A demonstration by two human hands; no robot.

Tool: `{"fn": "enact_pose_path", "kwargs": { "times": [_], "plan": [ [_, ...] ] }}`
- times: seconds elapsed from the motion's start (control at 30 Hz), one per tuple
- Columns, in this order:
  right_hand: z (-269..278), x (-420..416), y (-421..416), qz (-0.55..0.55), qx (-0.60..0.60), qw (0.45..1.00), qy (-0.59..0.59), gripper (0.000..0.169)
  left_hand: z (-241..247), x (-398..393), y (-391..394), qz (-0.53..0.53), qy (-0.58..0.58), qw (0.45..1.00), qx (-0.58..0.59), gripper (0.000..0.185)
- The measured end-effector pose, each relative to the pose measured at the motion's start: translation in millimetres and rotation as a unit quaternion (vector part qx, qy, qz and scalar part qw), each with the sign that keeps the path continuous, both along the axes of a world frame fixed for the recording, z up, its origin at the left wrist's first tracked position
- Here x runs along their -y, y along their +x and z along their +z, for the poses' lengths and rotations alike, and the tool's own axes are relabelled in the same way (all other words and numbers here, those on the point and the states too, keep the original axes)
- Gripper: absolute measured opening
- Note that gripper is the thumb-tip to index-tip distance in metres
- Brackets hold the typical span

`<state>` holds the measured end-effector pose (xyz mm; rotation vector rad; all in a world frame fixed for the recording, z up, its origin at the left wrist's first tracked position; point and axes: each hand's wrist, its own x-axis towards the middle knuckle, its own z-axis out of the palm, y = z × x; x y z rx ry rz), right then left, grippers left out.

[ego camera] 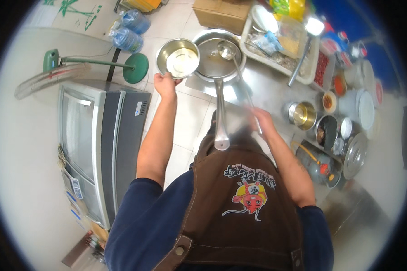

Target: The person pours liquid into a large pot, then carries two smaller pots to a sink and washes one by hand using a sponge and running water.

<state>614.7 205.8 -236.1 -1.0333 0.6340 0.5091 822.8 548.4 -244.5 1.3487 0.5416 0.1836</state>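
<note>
My left hand (167, 85) grips the near rim of a round steel pot (162, 56), held up left of the pan. Pale yellowish liquid shows in its bottom. In my right hand (262, 120) is the handle of a long steel ladle (226, 50), whose bowl hangs over the pan. The long-handled steel pan (205, 64) rests on a wider round metal rim (241, 73), with a little liquid in its bottom. Its handle (220, 118) points towards my apron, and neither hand touches it.
Right of the pan stands a white tray (274, 69) of packets and containers, with a cleaver (300, 61) across its edge. A steel pot of yellow liquid (302, 115) and several tubs stand further right. A gas cylinder (317, 166) is below. Left are a fridge (101, 135) and a fan (98, 62).
</note>
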Motion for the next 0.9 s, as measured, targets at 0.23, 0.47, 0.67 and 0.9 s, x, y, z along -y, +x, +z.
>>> {"fn": "enact_pose_path", "kwargs": {
  "times": [0.23,0.47,0.67,0.9],
  "plan": [
    [-10,-5,4,0.011,-0.005,1.000,0.006,0.036,8,15,-28,-0.003,0.033,0.999,0.034,0.018],
    [-17,-14,7,0.030,0.004,0.998,-0.055,0.029,-30,-13,-38,0.048,0.026,0.998,0.027,0.016],
    [-35,-23,7,-0.022,0.029,0.999,0.028,0.027,9,-18,-64,-0.023,-0.101,0.995,0.002,0.007],
    [-50,-36,4,-0.044,0.032,0.995,0.079,0.031,38,-3,-76,-0.030,-0.100,0.994,-0.040,0.004]
  ]
}}
